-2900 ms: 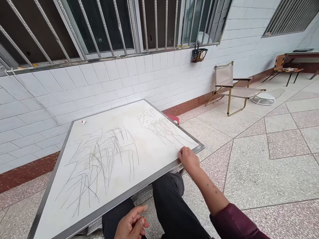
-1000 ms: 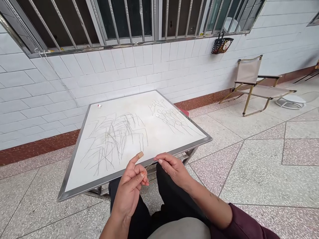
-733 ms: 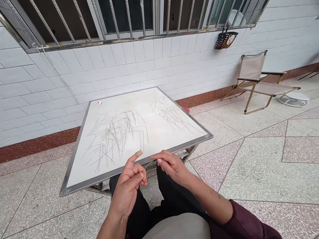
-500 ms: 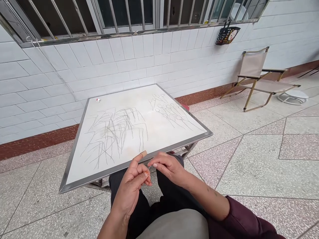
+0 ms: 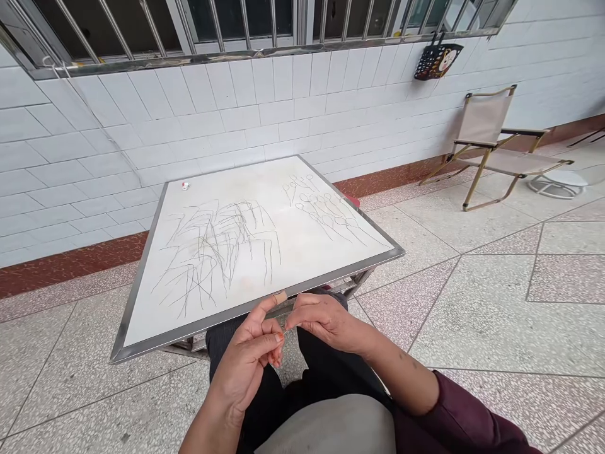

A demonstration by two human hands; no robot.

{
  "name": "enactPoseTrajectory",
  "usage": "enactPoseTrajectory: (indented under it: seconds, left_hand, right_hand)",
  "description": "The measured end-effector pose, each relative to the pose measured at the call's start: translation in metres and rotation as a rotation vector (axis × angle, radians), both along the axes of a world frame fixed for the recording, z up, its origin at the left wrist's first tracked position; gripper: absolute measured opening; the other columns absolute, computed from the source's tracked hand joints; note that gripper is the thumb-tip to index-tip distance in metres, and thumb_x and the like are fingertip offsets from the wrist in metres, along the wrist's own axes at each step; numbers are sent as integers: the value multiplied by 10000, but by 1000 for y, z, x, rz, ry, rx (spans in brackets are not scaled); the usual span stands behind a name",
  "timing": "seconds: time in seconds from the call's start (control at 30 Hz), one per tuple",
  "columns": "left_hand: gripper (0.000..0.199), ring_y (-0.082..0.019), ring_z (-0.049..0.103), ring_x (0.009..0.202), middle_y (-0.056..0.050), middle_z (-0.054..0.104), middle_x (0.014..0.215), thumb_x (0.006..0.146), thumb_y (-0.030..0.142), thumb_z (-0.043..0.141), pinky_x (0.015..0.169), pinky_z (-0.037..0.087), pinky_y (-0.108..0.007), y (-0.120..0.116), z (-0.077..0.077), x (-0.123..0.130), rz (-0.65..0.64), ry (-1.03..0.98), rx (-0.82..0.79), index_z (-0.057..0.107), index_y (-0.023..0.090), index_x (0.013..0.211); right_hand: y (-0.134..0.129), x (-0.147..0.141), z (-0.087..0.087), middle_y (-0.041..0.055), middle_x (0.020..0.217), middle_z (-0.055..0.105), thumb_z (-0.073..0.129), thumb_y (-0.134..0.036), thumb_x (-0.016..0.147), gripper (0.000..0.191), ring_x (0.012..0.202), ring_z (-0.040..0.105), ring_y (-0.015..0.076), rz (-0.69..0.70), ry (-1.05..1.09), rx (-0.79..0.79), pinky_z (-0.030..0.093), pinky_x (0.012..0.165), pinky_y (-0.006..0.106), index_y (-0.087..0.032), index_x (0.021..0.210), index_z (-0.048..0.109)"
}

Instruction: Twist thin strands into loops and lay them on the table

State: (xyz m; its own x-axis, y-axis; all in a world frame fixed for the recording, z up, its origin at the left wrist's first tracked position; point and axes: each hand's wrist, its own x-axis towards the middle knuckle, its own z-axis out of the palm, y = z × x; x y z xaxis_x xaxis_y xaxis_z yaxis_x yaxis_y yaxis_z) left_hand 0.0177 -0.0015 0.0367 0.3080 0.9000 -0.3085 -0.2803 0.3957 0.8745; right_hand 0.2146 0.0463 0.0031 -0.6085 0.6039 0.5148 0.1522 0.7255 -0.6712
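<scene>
My left hand [image 5: 250, 347] is pinched closed at thumb and fingertips, low in front of the table's near edge. A tan bandage [image 5: 280, 296] wraps the tip of its raised index finger. My right hand [image 5: 326, 320] is closed beside it, thumb and index fingertip meeting the left fingertips. Between them is a thin wire [image 5: 284, 329], of which only a tiny length shows. On the white table [image 5: 255, 176], many thin dark wire pieces with bends [image 5: 212, 246] lie in a tangle at left. Others with looped ends [image 5: 326, 208] lie spread at right.
A small red-and-white object [image 5: 186, 185] sits near the table's far left corner. The tiled wall [image 5: 246, 120] and barred window [image 5: 217, 25] stand behind. A black basket [image 5: 438, 61] hangs from the bars. A folding chair [image 5: 491, 145] and a white round stool [image 5: 558, 184] are at right.
My fingertips have come closer together, and the curved wire seen between them before is now mostly hidden. My right hand has turned slightly. The view has shifted a little.
</scene>
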Motion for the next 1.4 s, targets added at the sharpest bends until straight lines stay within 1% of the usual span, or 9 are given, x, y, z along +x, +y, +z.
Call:
enactPoseTrajectory:
  seconds: [0.3, 0.47, 0.63, 0.73, 0.9, 1.03, 1.17, 1.27, 1.4]
  left_hand:
    - [596, -133, 455, 625, 23, 539, 678, 905, 398, 580, 600, 387, -273, 0, 2, -4, -55, 128, 95, 443, 225, 1459]
    - [621, -101, 395, 552, 49, 468, 628, 835, 316, 654, 527, 307, -237, 1, -1, -2, -19, 109, 57, 495, 238, 1431]
    - [611, -86, 330, 513, 58, 433, 590, 837, 243, 606, 500, 265, -232, 1, -6, -5, -50, 43, 24, 495, 236, 1438]
    - [645, -90, 343, 516, 58, 434, 588, 835, 223, 584, 503, 273, -236, -1, -8, -5, -93, 53, 34, 457, 231, 1467]
    - [713, -122, 431, 567, 49, 503, 600, 895, 285, 549, 571, 350, -259, -7, -8, -6, -198, 251, 143, 275, 247, 1552]
    - [740, -130, 424, 563, 49, 511, 608, 913, 352, 546, 563, 347, -263, -10, -7, -17, -227, 249, 165, 206, 276, 1566]
    - [717, -140, 433, 582, 48, 497, 620, 931, 425, 529, 575, 358, -269, -9, -6, -28, -98, 320, 185, 219, 278, 1560]
    - [720, -168, 510, 687, 12, 578, 736, 932, 466, 524, 667, 420, -303, -6, -2, -24, 4, 418, 234, 224, 272, 1557]
    - [675, -177, 553, 743, 6, 608, 789, 931, 447, 532, 735, 450, -328, -3, 3, -7, -19, 454, 256, 282, 276, 1534]
  right_hand:
    - [0, -6, -1, 17, 794, 576, 409, -292, 1027, 282, 716, 542, 139, -41, -5, -32, 451, 650, 245, -237, 1028, 686]
    - [1, -6, -3, 23, 792, 604, 390, -318, 1032, 297, 741, 548, 156, -41, -41, -29, 457, 679, 263, -238, 1023, 676]
    - [1, -5, -2, 18, 771, 584, 391, -315, 1032, 304, 735, 545, 153, -49, -53, -20, 442, 663, 253, -236, 991, 682]
    - [1, -4, 1, 22, 806, 597, 410, -292, 1027, 292, 743, 557, 140, -22, -31, -25, 446, 680, 245, -227, 970, 690]
    - [2, 0, 1, 26, 824, 608, 416, -271, 1018, 297, 750, 566, 139, 32, -78, -33, 454, 684, 245, -229, 954, 702]
    - [7, 9, -3, 30, 832, 622, 416, -275, 1020, 294, 740, 577, 142, -37, -62, -34, 463, 675, 255, -230, 970, 702]
    - [12, 17, -2, 37, 885, 657, 430, -324, 1027, 281, 808, 617, 155, -148, -47, -92, 485, 731, 275, -241, 997, 697]
    - [9, 12, 0, 34, 875, 658, 418, -313, 1032, 283, 797, 611, 150, -97, -61, -85, 481, 729, 269, -231, 1005, 687]
    - [2, -3, 1, 36, 849, 643, 422, -269, 1026, 239, 785, 586, 149, -29, -78, -65, 472, 717, 261, -199, 1043, 649]
